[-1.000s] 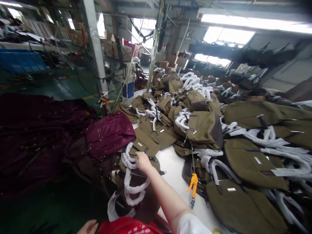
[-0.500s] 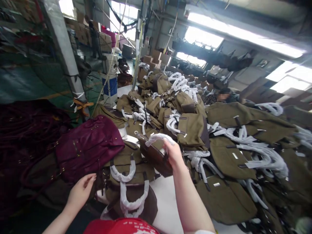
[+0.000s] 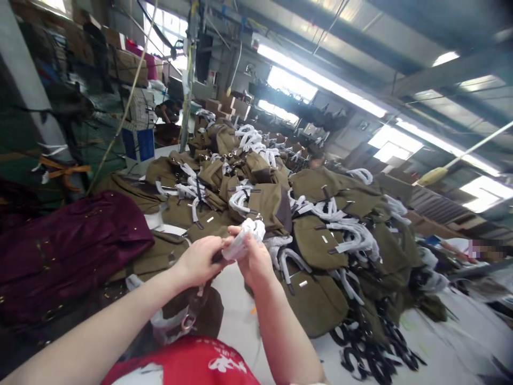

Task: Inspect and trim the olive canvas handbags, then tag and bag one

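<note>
Both hands are together in front of me over the heap of bags. My right hand [image 3: 256, 262] is closed around a bag handle wrapped in whitish plastic [image 3: 239, 243]. My left hand [image 3: 202, 261] grips the same handle at its dark end, its fingers curled and partly hidden. Whatever hangs below the handle is mostly hidden by my hands and arms. Nearest under my left forearm lies an olive and dark brown bag [image 3: 210, 310] with a metal ring and a wrapped handle.
Olive bags [image 3: 316, 243] with wrapped handles are piled across the white table [image 3: 236, 299]. A purple bag [image 3: 80, 240] lies at left. Dark straps [image 3: 372, 342] hang near the right. A metal post [image 3: 40, 96] stands at left, and a cord with a yellowish end [image 3: 433, 175] hangs at right.
My left hand has moved up and right from beside the purple bag to the wrapped handle. My right hand has drawn nearer to it. The view has swung to the right.
</note>
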The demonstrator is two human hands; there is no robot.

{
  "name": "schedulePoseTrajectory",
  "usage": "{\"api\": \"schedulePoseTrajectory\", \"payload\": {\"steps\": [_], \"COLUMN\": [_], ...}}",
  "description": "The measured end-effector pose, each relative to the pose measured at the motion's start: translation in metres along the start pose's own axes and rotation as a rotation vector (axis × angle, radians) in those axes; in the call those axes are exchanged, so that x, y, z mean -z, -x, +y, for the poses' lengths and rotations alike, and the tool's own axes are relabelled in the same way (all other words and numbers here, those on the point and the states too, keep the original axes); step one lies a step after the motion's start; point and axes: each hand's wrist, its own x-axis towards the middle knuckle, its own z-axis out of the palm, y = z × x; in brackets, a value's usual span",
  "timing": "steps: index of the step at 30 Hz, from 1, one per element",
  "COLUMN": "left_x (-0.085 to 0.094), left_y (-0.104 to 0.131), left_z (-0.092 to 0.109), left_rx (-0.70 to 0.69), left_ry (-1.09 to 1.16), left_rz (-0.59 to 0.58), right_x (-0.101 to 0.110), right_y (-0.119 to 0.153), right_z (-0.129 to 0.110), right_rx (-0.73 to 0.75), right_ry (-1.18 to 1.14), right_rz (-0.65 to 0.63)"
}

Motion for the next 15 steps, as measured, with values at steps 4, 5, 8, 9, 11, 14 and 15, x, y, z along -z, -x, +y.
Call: {"api": "schedulePoseTrajectory", "payload": {"steps": [4,5,8,9,11,14,15], "left_x": [-0.030,-0.038,-0.059,-0.066,-0.079,-0.101,-0.109], "left_y": [-0.009,-0.007,0.002,0.006,0.014,0.025,0.028], "left_z": [-0.010,-0.015,-0.030,-0.035,-0.042,-0.046,-0.046], "left_rx": [0.220,0.320,0.563,0.609,0.689,0.810,0.839], "left_ry": [0.520,0.702,1.094,1.146,1.211,1.303,1.328], "left_rz": [-0.082,-0.014,0.220,0.269,0.334,0.395,0.401], "right_x": [0.053,0.067,0.101,0.110,0.122,0.119,0.113], "right_y": [0.019,0.023,0.030,0.031,0.036,0.050,0.057], "right_z": [0.005,0.009,0.021,0.024,0.026,0.023,0.022], "right_rx": [-0.073,-0.087,-0.140,-0.154,-0.096,0.281,0.420], "right_ry": [0.000,-0.005,0.061,0.157,0.533,1.281,1.443], "right_rz": [0.012,0.020,0.054,0.078,0.189,0.447,0.462]}}
